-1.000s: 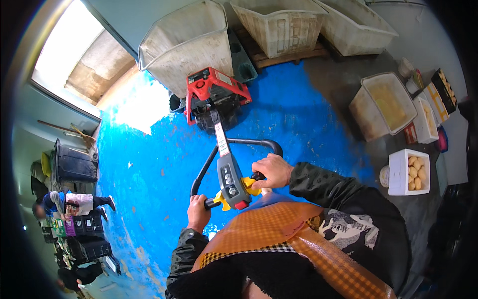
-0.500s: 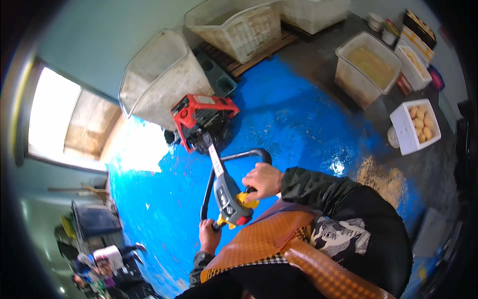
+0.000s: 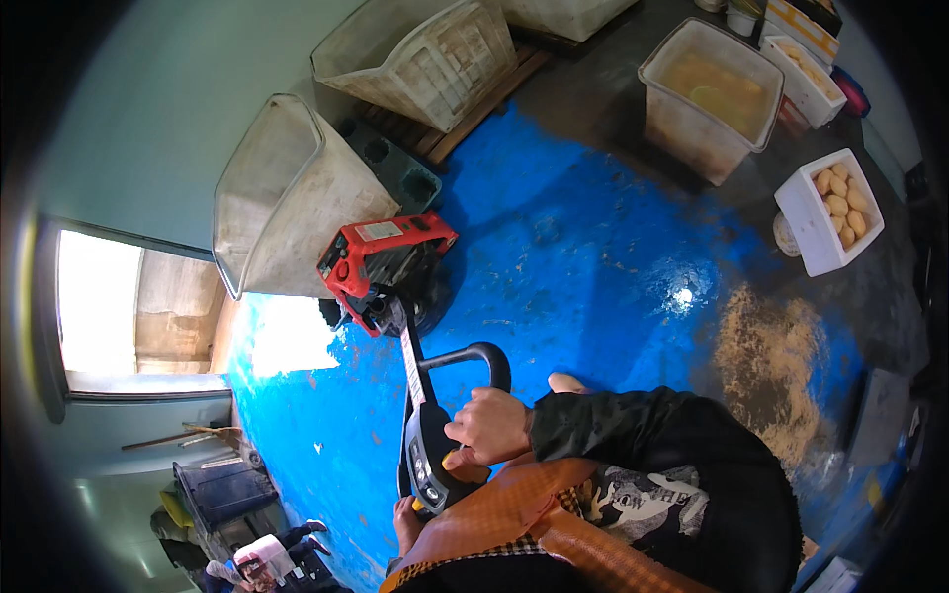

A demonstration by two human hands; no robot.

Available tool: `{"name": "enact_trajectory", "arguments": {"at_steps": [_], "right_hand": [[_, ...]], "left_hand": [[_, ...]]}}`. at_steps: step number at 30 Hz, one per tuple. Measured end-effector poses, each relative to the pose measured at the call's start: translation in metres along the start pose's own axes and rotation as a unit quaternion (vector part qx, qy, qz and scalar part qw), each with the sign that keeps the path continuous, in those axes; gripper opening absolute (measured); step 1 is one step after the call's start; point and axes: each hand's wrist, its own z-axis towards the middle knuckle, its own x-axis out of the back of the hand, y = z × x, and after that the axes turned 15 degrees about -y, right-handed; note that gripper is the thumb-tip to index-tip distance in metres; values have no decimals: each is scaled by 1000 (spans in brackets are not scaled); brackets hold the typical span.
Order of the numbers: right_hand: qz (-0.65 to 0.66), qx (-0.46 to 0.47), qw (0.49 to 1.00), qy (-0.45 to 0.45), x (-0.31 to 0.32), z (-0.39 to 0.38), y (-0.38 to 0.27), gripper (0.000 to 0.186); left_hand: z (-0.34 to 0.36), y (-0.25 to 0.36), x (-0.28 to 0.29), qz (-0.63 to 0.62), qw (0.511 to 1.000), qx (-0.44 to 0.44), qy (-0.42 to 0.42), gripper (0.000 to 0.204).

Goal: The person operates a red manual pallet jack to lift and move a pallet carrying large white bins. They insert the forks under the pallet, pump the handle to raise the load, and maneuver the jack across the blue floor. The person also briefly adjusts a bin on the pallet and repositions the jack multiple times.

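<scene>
A red pallet truck (image 3: 381, 259) stands on the blue floor, its forks under a large pale bin (image 3: 282, 198). Its black loop handle (image 3: 450, 415) with a grey control head reaches back toward me. My right hand (image 3: 491, 425) is closed around the right side of that handle. My left hand (image 3: 405, 516) grips the left side, mostly hidden behind the control head and my orange apron.
More pale bins (image 3: 435, 54) sit on a wooden pallet at the back. A tub of yellowish liquid (image 3: 714, 94) and a white box of round yellow items (image 3: 828, 210) stand right. Sawdust (image 3: 766, 366) lies on the floor. A person (image 3: 267, 558) crouches at lower left.
The view has swung, so the truck and bins now sit more to the left and lower in the picture. Both hands keep their hold on the handle.
</scene>
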Motion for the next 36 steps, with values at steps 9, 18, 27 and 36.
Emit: {"name": "enact_trajectory", "arguments": {"at_steps": [9,18,27,36], "right_hand": [[9,-71,997,-1,0,16,-9,47],[-19,-66,997,-20,-6,40,3,62],[-11,-81,995,-59,1,71,25,66],[-23,-96,991,-88,-13,112,-2,75]], "left_hand": [[7,35,22,-21,999,-30,27,27],[25,31,25,-32,998,-9,59,23],[62,8,33,-18,999,0,50,20],[48,-31,67,-24,999,1,31,16]]}}
